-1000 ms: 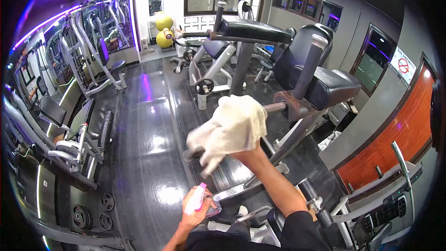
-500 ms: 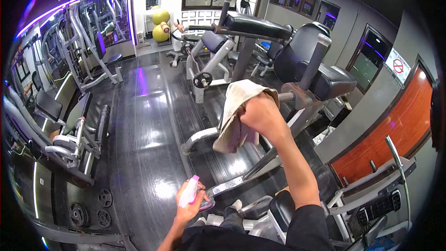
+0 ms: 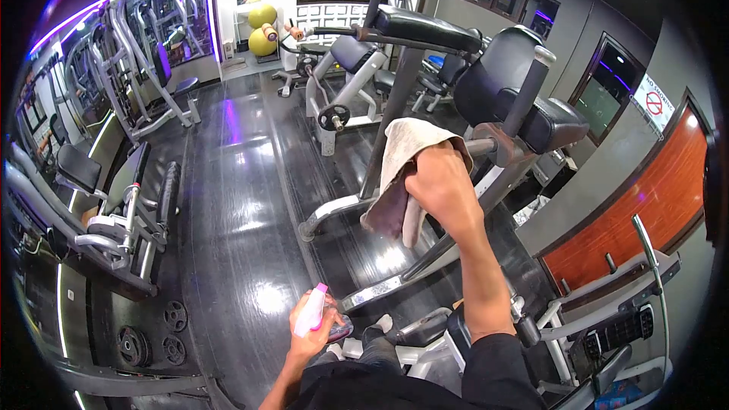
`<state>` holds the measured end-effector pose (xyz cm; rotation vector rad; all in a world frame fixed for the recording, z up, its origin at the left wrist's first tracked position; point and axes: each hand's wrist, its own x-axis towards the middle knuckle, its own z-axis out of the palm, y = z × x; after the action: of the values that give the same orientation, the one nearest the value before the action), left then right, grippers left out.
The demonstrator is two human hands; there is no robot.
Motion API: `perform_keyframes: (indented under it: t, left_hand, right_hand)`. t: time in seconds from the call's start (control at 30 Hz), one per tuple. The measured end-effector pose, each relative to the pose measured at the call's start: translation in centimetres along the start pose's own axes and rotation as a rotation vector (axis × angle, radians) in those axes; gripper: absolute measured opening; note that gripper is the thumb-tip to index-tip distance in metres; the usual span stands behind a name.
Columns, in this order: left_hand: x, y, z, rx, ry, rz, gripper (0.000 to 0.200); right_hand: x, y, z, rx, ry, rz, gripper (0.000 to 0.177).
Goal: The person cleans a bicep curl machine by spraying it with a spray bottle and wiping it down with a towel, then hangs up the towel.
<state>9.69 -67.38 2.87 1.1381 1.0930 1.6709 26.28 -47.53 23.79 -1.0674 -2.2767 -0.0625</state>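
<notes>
My right hand (image 3: 444, 182) is closed on a light beige cloth (image 3: 402, 156), which drapes over a part of the grey machine and hangs down in folds. A metal bar end (image 3: 482, 146) sticks out just right of the cloth. Low in the view, my left hand (image 3: 310, 326) is wrapped round a spray bottle (image 3: 311, 311) with a pink and white top and a clear lower part holding pinkish liquid. The machine's black padded seat (image 3: 547, 118) and backrest (image 3: 497, 68) stand beyond my right hand.
A leg of the machine (image 3: 334, 209) reaches the dark floor (image 3: 235, 258). Weight plates (image 3: 133, 345) lie at the lower left. More gym machines (image 3: 125, 212) line the left, yellow balls (image 3: 263, 42) are at the back, and an orange-brown door (image 3: 630, 212) is on the right.
My right hand and the cloth have shifted slightly to the right in the view. The cloth's folds hang differently. My left hand still holds the bottle in nearly the same place.
</notes>
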Motion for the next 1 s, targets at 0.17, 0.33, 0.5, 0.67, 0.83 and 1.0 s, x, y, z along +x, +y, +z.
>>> perform_keyframes:
  t: [0.17, 0.33, 0.5, 0.67, 0.83, 1.0]
  left_hand:
    - [0.5, 0.3, 0.3, -0.034, -0.057, -0.013, 0.018]
    - [1.0, 0.5, 0.3, -0.002, -0.107, 0.003, 0.019]
    - [1.5, 0.2, -0.3, -0.069, -0.09, -0.019, 0.02]
    - [3.4, -0.2, -0.6, -0.074, -0.116, -0.005, 0.018]
    - [6.4, -1.0, -0.6, -0.108, -0.23, -0.022, 0.017]
    - [10.7, -2.0, 0.0, -0.153, -0.318, -0.07, 0.017]
  right_hand:
    - [0.4, -0.8, 2.4, -0.158, 0.161, 0.197, 0.014]
    - [-0.8, 0.8, 3.3, -0.099, 0.296, -0.01, 0.026]
    - [-3.4, 3.1, 4.8, 0.779, 0.477, -0.019, 0.034]
    - [-11.0, 4.3, 9.7, 1.087, 0.522, 0.311, 0.035]
    - [-12.6, 8.5, 9.5, 0.898, 0.543, 0.429, 0.036]
    - [-6.8, 14.4, 9.5, 0.719, 0.537, 0.56, 0.037]
